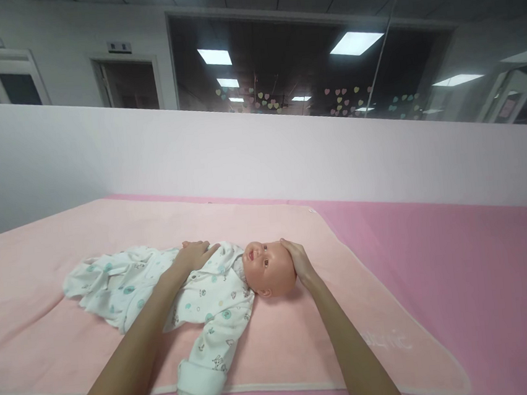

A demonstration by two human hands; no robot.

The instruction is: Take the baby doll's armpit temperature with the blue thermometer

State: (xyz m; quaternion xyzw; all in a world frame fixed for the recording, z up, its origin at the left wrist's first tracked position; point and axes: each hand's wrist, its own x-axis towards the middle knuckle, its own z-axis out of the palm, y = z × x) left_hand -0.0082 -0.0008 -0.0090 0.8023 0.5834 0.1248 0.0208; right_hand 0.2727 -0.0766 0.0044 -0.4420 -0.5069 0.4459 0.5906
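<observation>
A baby doll (274,270) lies on its back across a pale pink blanket (295,337), its head to the right. It wears a white outfit (208,296) printed with small animals and green dots. My left hand (195,255) rests on the doll's chest with fingers stretched out, near its far arm. Against the crown of the doll's head lies my right hand (299,261), palm cupped to it and fingers extended. The doll's near arm reaches toward me in a turned-up sleeve (201,377). Part of the outfit is hidden behind my left forearm.
Under the blanket is a darker pink padded surface (476,276), showing at the right and along the front edge. A white low wall (250,155) runs behind it. Beyond stand a window (279,65) with heart stickers and two doorways.
</observation>
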